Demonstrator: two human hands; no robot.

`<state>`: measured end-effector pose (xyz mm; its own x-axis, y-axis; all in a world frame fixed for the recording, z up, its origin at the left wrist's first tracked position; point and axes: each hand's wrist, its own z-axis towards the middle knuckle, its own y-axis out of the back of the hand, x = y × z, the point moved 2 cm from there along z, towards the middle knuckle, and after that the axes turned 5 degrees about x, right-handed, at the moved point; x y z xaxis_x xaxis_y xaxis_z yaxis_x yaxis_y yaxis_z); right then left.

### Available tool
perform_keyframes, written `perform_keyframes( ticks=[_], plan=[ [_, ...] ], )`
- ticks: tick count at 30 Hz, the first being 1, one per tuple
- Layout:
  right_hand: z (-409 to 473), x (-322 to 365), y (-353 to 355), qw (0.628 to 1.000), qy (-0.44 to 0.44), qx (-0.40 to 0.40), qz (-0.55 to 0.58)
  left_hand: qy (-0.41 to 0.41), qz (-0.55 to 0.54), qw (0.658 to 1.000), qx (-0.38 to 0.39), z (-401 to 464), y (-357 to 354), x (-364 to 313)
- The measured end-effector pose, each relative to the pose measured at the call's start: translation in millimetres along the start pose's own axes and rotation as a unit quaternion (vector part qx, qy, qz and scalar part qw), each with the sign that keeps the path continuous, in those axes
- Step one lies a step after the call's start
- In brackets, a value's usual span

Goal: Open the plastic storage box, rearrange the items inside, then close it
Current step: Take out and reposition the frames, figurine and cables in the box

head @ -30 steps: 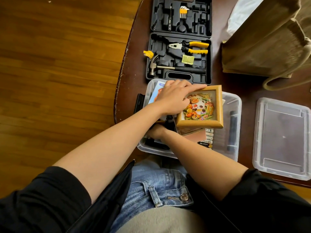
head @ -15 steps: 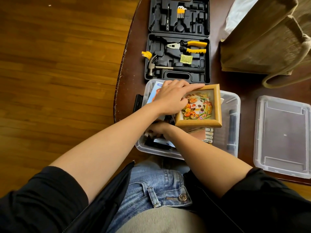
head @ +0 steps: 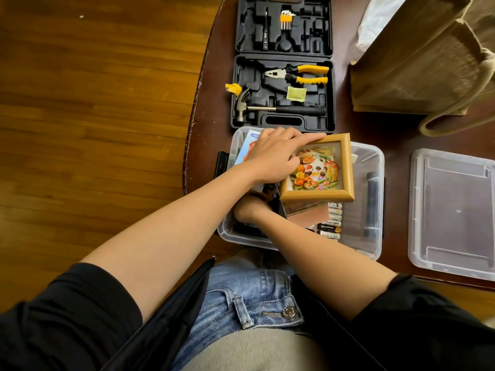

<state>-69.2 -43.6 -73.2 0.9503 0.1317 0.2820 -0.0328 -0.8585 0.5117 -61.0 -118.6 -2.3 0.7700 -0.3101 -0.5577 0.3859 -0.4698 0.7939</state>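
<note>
The clear rectangular plastic storage box [head: 371, 167] is sitting open at the near edge of the dark wooden table [head: 361, 135], its clear plastic lid [head: 455, 212] lying apart to the right. The left hand [head: 278, 156] is gripping the square wooden picture frame with a panda print [head: 317, 168], holding it tilted above the box. The right hand [head: 251, 208] is reaching beneath it among dark items; whether it is gripping anything I cannot tell. The frame could be slipping onto the row of batteries [head: 332, 220] or knocking the arm below, since only one edge is being held. The box is also overhanging the lap side, so pushing down could be tipping it.
</note>
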Motion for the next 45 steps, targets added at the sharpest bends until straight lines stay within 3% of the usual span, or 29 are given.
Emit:
perform_keyframes(
  ticks=[8,13,18,23,28,30,33,36,38,40,42,45],
  plan=[
    [-1,3,-9,0.984,-0.041,-0.063,-0.161,-0.002,0.002,1.0,-0.003,0,0,0],
    [-4,0,-6,0.993,-0.041,-0.037,-0.103,-0.005,0.005,1.0,0.0,0,0,1],
    [-20,12,-2,0.989,0.034,-0.094,-0.108,-0.009,0.002,1.0,0.003,1,1,3],
    [-52,-1,12,0.991,0.078,-0.112,-0.008,-0.016,0.003,0.999,0.029,3,1,4],
    [-106,-25,33,0.959,0.177,-0.097,0.199,-0.021,0.007,0.999,0.025,2,2,5],
    [-128,-39,38,0.912,0.204,-0.064,0.349,-0.024,0.009,1.0,0.016,2,1,6],
    [-157,-61,44,0.796,0.259,-0.039,0.546,-0.022,0.013,1.0,-0.011,1,-2,5],
    [-173,-91,47,0.649,0.272,-0.106,0.703,-0.013,0.026,0.998,-0.052,-2,-8,2],
    [-171,-115,44,0.553,0.219,-0.181,0.783,-0.018,0.047,0.996,-0.073,-4,-12,0],
    [-165,-136,36,0.49,0.136,-0.247,0.825,-0.024,0.061,0.995,-0.074,-3,-14,-1],
    [-154,-151,23,0.469,0.034,-0.28,0.837,-0.02,0.061,0.996,-0.067,-2,-12,0],
    [-131,-156,10,0.486,-0.091,-0.27,0.826,-0.01,0.076,0.995,-0.066,-2,-10,5]
  ],
)
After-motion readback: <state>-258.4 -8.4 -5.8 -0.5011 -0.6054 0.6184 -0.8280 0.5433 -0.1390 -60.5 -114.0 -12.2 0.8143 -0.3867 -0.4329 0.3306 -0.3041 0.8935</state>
